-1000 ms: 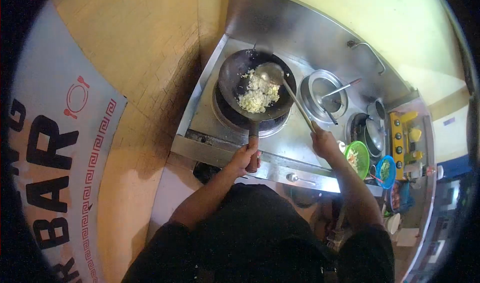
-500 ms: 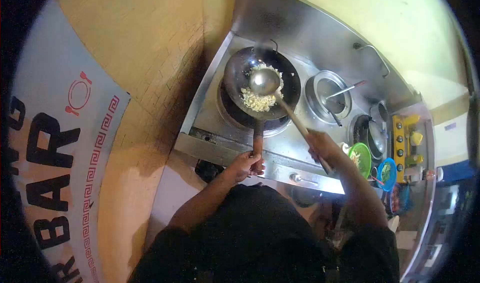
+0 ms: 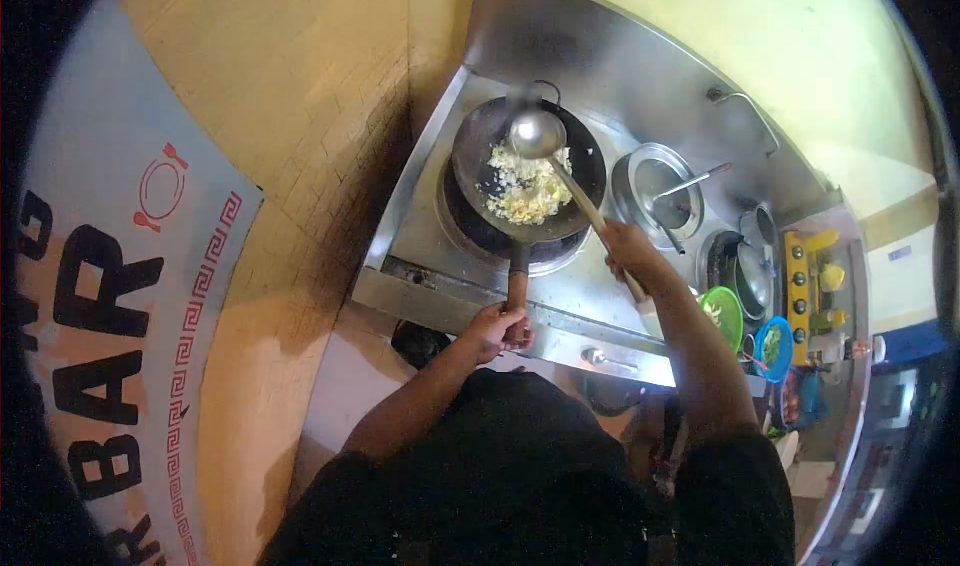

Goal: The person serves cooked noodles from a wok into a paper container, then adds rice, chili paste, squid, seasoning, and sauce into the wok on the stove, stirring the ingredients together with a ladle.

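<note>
A dark wok (image 3: 478,146) sits over the left burner of the steel stove. My left hand (image 3: 500,330) is wrapped round its wooden handle (image 3: 517,284). In my right hand (image 3: 630,249), closed on the shaft, is a ladle (image 3: 538,134) with a round metal bowl and a long wooden handle. The ladle's bowl hovers over or rests in the far part of the wok; I cannot tell whether it touches. Pale, chopped food (image 3: 530,198) with yellowish bits lies in the wok, partly hidden by the ladle.
Right of the wok stands a metal pot (image 3: 622,171) with a ladle lying across it. Farther right are a dark pan (image 3: 752,271), a green bowl (image 3: 735,316), a blue bowl (image 3: 783,351) and a yellow rack (image 3: 797,284). A steel splashback (image 3: 600,56) rises behind the stove.
The ladle and my right hand have moved away from me, toward the wok's far side. More of the food now shows, spread nearer the handle. My left hand keeps its grip.
</note>
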### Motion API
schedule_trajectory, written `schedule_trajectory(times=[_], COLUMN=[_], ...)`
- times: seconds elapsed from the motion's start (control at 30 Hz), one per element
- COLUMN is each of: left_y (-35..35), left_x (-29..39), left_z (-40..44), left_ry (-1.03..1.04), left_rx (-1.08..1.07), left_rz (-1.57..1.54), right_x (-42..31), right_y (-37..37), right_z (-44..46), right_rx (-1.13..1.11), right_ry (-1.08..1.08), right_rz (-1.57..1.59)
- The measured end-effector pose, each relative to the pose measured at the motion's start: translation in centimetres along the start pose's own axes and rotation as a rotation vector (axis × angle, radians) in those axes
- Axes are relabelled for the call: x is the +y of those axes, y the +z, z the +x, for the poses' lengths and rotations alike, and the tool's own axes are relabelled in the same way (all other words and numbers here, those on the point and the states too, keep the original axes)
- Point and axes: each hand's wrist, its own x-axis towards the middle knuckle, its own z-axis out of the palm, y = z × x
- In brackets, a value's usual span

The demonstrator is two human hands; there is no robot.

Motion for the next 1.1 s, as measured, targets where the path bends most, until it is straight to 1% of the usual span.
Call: schedule_trajectory(times=[0.03,0.13,0.17,0.2,0.27,0.3,0.4,0.43,0.53,0.57,0.67,0.7,0.73,0.8,0.83,0.87,0.9,0.93,0.97,1.03,1.07,1.1], left_y=[0.1,-0.4,-0.8,-1.3,-0.7,-0.3,-0.4,-0.5,-0.7,-1.1,-0.7,-0.7,-0.9,-1.4,-1.8,-1.6,-1.2,-0.9,-0.9,-1.2,-0.9,-0.5], left_x=[-0.1,-0.3,-0.5,-0.9,-0.9,-0.4,-0.2,-0.3,-0.7,-0.9,-0.1,-0.2,-0.8,-0.4,-0.6,-0.4,-0.2,-0.1,-0.4,-0.9,-1.1,-1.1], left_z=[0.1,0.6,1.1,1.3,0.5,0.4,0.2,0.2,0.6,0.9,0.8,0.3,-0.2,0.7,1.1,0.8,0.2,0.0,0.3,0.8,0.8,1.0], left_ry=[-0.010,-0.027,-0.021,-0.013,-0.020,-0.018,0.011,0.007,0.002,0.003,0.023,0.023,0.011,0.010,-0.026,-0.003,0.019,0.045,0.042,0.034,0.028,0.029], left_rx=[-0.004,-0.030,-0.047,-0.062,-0.007,0.016,-0.026,-0.022,-0.020,-0.024,-0.003,0.016,0.017,-0.006,-0.030,-0.018,-0.007,0.001,0.005,0.012,0.014,0.015], left_rz=[-0.010,-0.021,-0.020,-0.024,-0.072,-0.088,-0.028,-0.043,-0.052,-0.031,-0.038,-0.056,-0.053,-0.023,-0.057,-0.027,-0.005,0.013,0.006,0.009,-0.020,-0.046], right_x=[-1.3,0.9,-0.2,2.1,2.1,1.6,-1.4,-1.7,-2.8,2.2,1.5,2.9,2.7,7.9,3.6,-1.6,-2.4,-0.9,3.0,3.9,0.6,-0.7], right_y=[0.4,2.6,2.4,2.1,0.9,0.3,0.7,1.1,2.5,2.5,-1.2,-1.7,-1.6,-1.6,-2.3,-2.8,-3.8,-4.8,-5.9,-4.7,-2.3,-1.6], right_z=[0.0,1.6,-1.1,0.0,-0.2,0.3,-0.2,-1.5,-5.0,-2.5,-1.4,0.0,0.5,8.5,6.7,2.6,0.4,1.2,4.0,3.7,0.1,-0.7], right_rx=[0.031,0.121,0.080,0.139,0.263,0.155,-0.077,-0.093,-0.021,0.110,0.148,0.197,0.249,0.275,0.163,0.040,0.021,-0.002,-0.028,0.062,0.176,0.132], right_ry=[0.004,-0.052,0.029,-0.120,-0.434,-0.084,0.053,0.088,0.111,-0.176,-0.108,-0.229,-0.274,-0.529,-0.272,-0.013,-0.013,0.031,0.003,0.017,0.063,0.107], right_rz=[0.077,-0.359,-0.362,-0.479,-0.716,-0.431,-0.193,-0.115,-0.366,-0.703,-0.825,-0.893,-0.864,-1.001,-0.821,-0.630,-0.358,-0.266,-0.425,-0.534,-0.484,-0.465])
